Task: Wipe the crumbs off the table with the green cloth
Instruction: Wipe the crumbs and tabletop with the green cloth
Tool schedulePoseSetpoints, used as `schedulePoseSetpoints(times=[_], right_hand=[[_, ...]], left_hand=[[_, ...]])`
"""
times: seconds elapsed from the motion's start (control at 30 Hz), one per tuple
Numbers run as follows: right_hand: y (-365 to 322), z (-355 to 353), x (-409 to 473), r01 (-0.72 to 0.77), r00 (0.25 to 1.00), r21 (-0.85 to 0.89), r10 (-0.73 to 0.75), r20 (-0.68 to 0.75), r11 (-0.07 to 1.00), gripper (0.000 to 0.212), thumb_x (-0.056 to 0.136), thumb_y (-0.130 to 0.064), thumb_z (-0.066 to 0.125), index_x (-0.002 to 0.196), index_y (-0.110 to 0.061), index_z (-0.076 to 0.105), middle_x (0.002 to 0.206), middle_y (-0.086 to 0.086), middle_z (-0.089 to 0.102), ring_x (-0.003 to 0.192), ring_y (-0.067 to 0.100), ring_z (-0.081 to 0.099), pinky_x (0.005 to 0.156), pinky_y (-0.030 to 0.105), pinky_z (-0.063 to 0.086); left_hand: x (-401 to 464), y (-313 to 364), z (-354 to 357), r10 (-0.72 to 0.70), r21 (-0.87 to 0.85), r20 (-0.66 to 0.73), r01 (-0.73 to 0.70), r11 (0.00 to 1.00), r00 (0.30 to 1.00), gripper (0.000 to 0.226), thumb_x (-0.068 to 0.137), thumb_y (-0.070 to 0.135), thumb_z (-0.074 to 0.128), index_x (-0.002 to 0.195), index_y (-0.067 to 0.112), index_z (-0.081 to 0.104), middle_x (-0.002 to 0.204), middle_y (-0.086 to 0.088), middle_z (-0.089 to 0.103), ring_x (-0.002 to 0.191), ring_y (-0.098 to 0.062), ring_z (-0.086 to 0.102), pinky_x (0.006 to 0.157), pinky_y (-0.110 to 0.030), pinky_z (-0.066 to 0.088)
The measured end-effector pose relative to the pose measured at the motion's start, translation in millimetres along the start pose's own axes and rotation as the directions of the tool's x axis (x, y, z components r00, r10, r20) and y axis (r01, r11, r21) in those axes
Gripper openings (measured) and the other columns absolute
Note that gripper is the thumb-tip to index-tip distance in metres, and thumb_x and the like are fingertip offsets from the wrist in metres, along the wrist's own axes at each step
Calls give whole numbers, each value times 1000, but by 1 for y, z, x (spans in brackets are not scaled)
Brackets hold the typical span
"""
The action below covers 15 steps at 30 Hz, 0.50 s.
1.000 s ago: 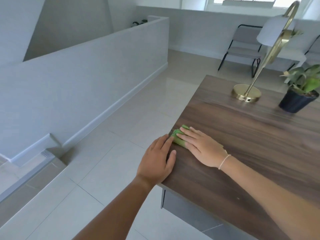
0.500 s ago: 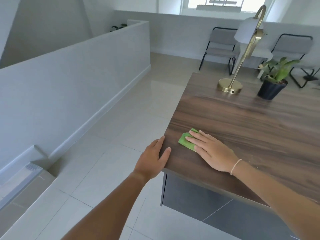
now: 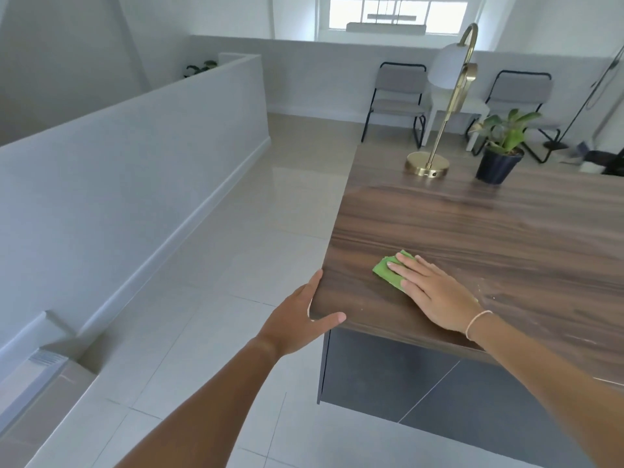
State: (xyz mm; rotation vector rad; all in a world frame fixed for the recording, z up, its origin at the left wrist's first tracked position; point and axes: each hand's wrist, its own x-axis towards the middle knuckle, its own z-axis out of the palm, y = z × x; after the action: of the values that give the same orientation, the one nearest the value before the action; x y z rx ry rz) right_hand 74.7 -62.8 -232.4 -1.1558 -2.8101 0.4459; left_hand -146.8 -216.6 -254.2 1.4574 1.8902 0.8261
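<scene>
Under the right hand (image 3: pixel 435 293), most of the green cloth (image 3: pixel 385 270) is hidden; flat, spread fingers (image 3: pixel 403 265) press it onto the desk (image 3: pixel 489 231) near the corner. Left hand (image 3: pixel 297 322) cups that corner, open. Faint crumbs (image 3: pixel 486 292) lie just beside the right wrist.

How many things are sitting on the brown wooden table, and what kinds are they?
Green cloth, flat under the right hand: 1
Gold metal lamp with a white shade: 1
Green plant in a dark pot: 1
Total: 3 things on the brown wooden table. Tiny pale crumbs lie there too, too small to count.
</scene>
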Motion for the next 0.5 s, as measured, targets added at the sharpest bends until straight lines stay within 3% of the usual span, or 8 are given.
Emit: schedulePoseSetpoints(times=[0.13,0.2,0.3,0.37,0.43,0.5], right_hand=[[-19,2,51,-177,984,-50,176,-19,983,47,100,-29,18,146,-31,17,159,-5,6,147,24,3,119,39,6],[-41,13,61,-101,995,-68,101,-9,993,48,99,-33,15,147,-31,14,159,-5,5,147,24,1,120,41,6],[-69,29,26,148,989,-59,-148,4,987,59,91,-50,3,146,-34,15,157,-12,3,144,14,-1,119,36,4],[-56,26,-5,189,982,-9,-189,3,982,69,84,-61,-3,145,-37,17,151,-20,2,140,5,-1,118,32,3],[-20,21,-17,136,990,-20,-136,-26,991,57,91,-55,6,143,-37,19,152,-19,6,142,6,2,119,32,5],[46,-4,-47,-179,980,5,179,-86,984,45,98,-37,21,143,-35,19,156,-10,12,146,16,7,120,38,8]], left_hand=[[-3,-5,3,-19,-51,0,19,999,1000,91,72,63,58,145,39,9,147,12,38,129,-10,41,108,-36,38],[-2,-8,4,-32,-63,2,32,997,999,91,70,64,58,144,41,10,144,12,41,125,-11,45,106,-36,39],[-3,-12,-1,-44,-59,17,45,997,999,88,71,64,59,143,43,14,145,12,40,120,-13,50,103,-38,42],[0,-14,-4,-58,-81,-4,57,995,998,83,74,62,59,143,40,18,146,10,39,120,-15,49,101,-37,43],[3,-14,-9,-51,-78,-49,47,996,998,75,79,59,55,143,38,22,146,10,39,123,-15,46,102,-36,42],[16,19,9,46,2,43,-46,999,998,68,83,56,51,143,35,25,147,9,37,129,-14,40,107,-34,37]])
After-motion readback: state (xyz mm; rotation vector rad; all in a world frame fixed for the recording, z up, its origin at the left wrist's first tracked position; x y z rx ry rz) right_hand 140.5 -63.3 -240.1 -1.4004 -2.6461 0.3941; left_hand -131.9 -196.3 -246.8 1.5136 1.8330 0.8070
